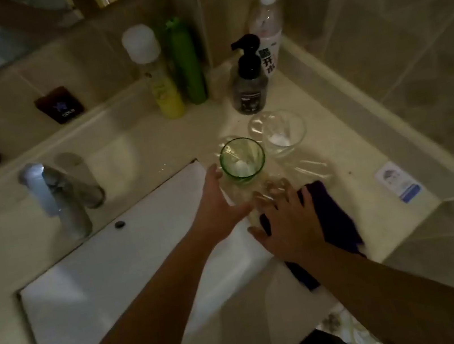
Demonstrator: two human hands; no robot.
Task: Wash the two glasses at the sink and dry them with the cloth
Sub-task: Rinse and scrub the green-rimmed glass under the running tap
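A green glass (pixel 242 159) stands upright on the counter just right of the white sink (pixel 121 265). Behind it to the right stands a clear glass (pixel 278 133). A dark purple cloth (pixel 334 214) lies on the counter near the front edge. My left hand (pixel 218 200) reaches with straight fingers toward the green glass, fingertips close to its left side. My right hand (pixel 287 221) lies flat with spread fingers on the cloth's left part. Neither hand holds anything.
A chrome faucet (pixel 54 196) stands behind the sink at left. A yellow bottle (pixel 165 92), a green bottle (pixel 188 65), a black pump bottle (pixel 248 82) and a water bottle (pixel 267 31) line the back of the counter. Tiled wall runs along the right.
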